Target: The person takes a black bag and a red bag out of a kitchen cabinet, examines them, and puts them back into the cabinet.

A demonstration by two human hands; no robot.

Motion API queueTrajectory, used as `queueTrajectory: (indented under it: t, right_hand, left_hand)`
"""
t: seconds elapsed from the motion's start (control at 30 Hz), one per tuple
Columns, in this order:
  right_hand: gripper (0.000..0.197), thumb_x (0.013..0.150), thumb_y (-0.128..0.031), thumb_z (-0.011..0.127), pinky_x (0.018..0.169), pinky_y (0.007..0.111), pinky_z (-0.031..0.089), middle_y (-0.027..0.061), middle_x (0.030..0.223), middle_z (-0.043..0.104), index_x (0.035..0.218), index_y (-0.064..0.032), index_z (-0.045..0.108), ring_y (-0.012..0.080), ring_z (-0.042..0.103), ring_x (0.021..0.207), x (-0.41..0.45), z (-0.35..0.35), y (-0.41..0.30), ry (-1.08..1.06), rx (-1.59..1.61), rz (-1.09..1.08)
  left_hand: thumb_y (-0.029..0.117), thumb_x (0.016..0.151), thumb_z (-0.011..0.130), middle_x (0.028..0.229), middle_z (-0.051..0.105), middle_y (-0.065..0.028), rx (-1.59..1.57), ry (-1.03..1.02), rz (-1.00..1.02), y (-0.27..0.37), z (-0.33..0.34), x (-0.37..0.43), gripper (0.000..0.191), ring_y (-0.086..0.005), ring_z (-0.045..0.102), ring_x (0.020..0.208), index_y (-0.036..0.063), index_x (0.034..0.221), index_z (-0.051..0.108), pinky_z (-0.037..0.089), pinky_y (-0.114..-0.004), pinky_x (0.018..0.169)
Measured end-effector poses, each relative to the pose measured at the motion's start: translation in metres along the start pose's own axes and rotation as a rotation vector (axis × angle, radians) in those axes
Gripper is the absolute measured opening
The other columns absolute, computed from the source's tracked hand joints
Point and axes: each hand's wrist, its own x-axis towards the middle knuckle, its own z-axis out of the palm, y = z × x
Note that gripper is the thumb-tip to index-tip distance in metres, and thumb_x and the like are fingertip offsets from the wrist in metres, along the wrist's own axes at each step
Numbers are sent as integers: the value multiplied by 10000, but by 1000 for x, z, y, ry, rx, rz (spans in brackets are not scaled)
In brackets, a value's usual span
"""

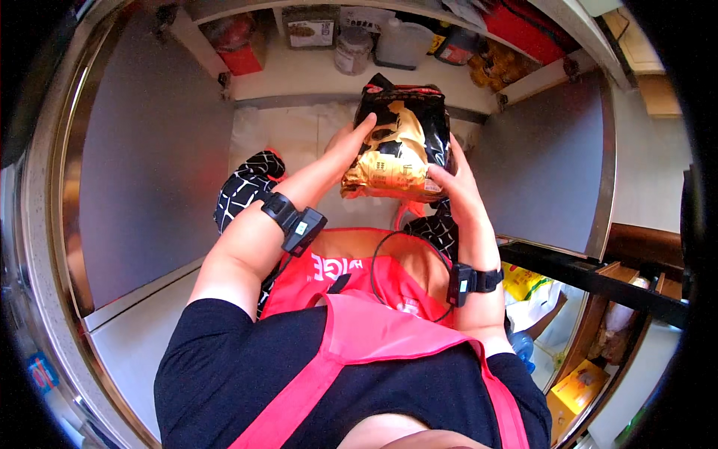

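Observation:
A black and gold plastic food package (401, 132) is held between my two hands, in front of an open cabinet. My left hand (354, 137) grips its left side, with the thumb lying on the front face. On the lower right side, my right hand (457, 174) presses with the thumb near the bottom corner. The package bears printed writing and looks full. Its underside and the fingers behind it are hidden.
Inside the cabinet (297, 84) stand a red box (242, 59), a lidded plastic jar (353, 51), a translucent container (403, 44) and dark bottles (457, 46). Cabinet doors (151, 157) flank me, the right door (552, 163) too. A wooden shelf with a yellow box (580, 386) stands lower right.

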Motion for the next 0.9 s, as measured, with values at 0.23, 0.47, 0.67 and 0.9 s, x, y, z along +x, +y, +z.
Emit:
queueTrajectory:
  t: [0.23, 0.47, 0.67, 0.9]
  right_hand:
    - [1057, 583, -69, 785, 1062, 333, 309, 118, 1391, 399, 1464, -58, 202, 229, 399, 1268, -31, 7, -10, 2, -26, -134]
    - [1114, 557, 32, 755, 1030, 363, 379, 119, 1413, 378, 1481, -107, 149, 262, 428, 1255, -69, 15, -47, -2, 50, -217]
    - [1115, 569, 122, 715, 989, 376, 427, 100, 1408, 382, 1485, -151, 139, 260, 446, 1232, -93, 25, -51, 4, 17, -281]
    - [1123, 589, 136, 713, 979, 368, 430, 102, 1396, 396, 1489, -170, 114, 251, 452, 1224, -104, 31, -54, 52, -48, -312]
  left_hand:
    - [470, 858, 600, 1026, 638, -88, 132, 100, 262, 14, 20, -21, 570, -153, 597, 939, -16, 1151, 543, 463, -292, 834]
    - [413, 778, 714, 1056, 641, -109, 248, 22, 607, 29, 26, -40, 634, -176, 602, 966, 3, 1215, 506, 456, -317, 865]
    - [335, 749, 759, 1115, 625, -113, 196, -80, 740, 42, 30, -67, 717, -164, 587, 1020, 10, 1302, 439, 449, -310, 902]
    - [301, 771, 749, 1169, 595, -103, 146, -176, 722, 45, 32, -69, 693, -150, 558, 1059, 0, 1310, 434, 430, -300, 927]
